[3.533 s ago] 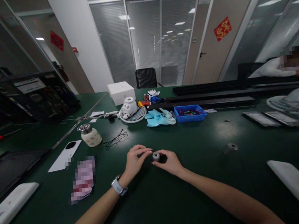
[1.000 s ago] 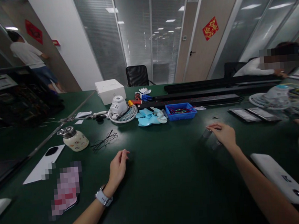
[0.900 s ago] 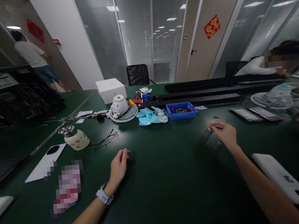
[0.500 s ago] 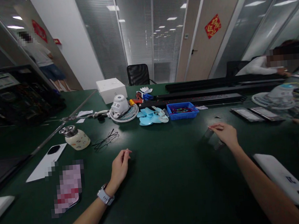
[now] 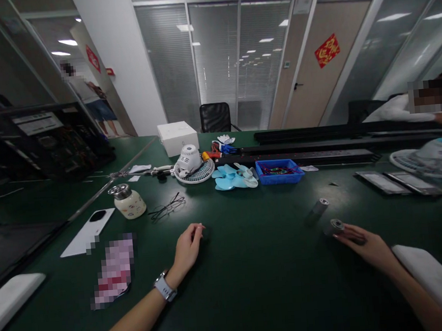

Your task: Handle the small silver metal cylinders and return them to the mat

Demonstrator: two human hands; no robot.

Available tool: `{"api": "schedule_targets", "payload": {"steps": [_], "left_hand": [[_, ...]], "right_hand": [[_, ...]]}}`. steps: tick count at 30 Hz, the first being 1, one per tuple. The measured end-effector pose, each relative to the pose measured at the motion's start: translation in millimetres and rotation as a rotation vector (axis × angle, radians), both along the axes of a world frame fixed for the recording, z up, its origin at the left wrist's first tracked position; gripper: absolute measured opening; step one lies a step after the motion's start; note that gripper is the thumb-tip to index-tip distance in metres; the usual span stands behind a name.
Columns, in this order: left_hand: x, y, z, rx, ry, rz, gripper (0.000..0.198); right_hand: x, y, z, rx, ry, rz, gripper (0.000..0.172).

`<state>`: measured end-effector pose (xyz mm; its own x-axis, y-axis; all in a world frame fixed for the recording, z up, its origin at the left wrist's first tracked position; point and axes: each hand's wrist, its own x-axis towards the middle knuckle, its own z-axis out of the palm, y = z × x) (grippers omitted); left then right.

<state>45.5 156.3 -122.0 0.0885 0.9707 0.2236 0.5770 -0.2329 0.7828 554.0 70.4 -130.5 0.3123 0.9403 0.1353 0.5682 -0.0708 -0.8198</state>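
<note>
My right hand (image 5: 363, 246) has its thumb and fingers closed around the side of a short grey metal cylinder (image 5: 333, 227) with a round, detailed top. Just behind it, a narrower upright grey cylinder (image 5: 319, 207) stands on the dark green table (image 5: 253, 280), apart from my fingers. My left hand (image 5: 188, 245) rests on the table with its fingers curled together and nothing visible in them; a watch is on that wrist. Closest to it is a pair of thin-framed glasses (image 5: 168, 206).
Left lie a white phone (image 5: 84, 235), a pinkish blurred item (image 5: 114, 271) and a cream jar (image 5: 132, 205). Toward the back are a white fan part (image 5: 190, 160), blue fan blades (image 5: 233, 177) and a blue tray (image 5: 281, 178). A white casing (image 5: 424, 267) lies beside my right forearm.
My right hand has moved from the narrower cylinder to the shorter one nearer me. My left hand keeps its pose. The view has shifted, so the whole scene sits farther right and slightly lower.
</note>
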Motion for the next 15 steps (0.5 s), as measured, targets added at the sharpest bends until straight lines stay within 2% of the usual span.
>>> {"api": "schedule_targets", "payload": {"steps": [4, 8, 11, 15], "left_hand": [[-0.1, -2.3, 1.5, 0.013, -0.016, 0.010, 0.039], [5.8, -5.2, 3.8, 0.039, -0.012, 0.005, 0.038], [21.2, -10.8, 9.0, 0.114, 0.007, -0.100, 0.033], [49.2, -17.9, 15.7, 0.228, 0.045, -0.269, 0.040]], "right_hand": [[-18.4, 15.1, 3.1, -0.011, -0.139, -0.003, 0.057], [-53.5, 32.1, 15.2, -0.039, -0.138, 0.055, 0.056], [-106.8, 45.9, 23.5, -0.034, -0.067, 0.217, 0.052], [-200.5, 62.5, 25.1, 0.027, 0.030, 0.471, 0.045]]}}
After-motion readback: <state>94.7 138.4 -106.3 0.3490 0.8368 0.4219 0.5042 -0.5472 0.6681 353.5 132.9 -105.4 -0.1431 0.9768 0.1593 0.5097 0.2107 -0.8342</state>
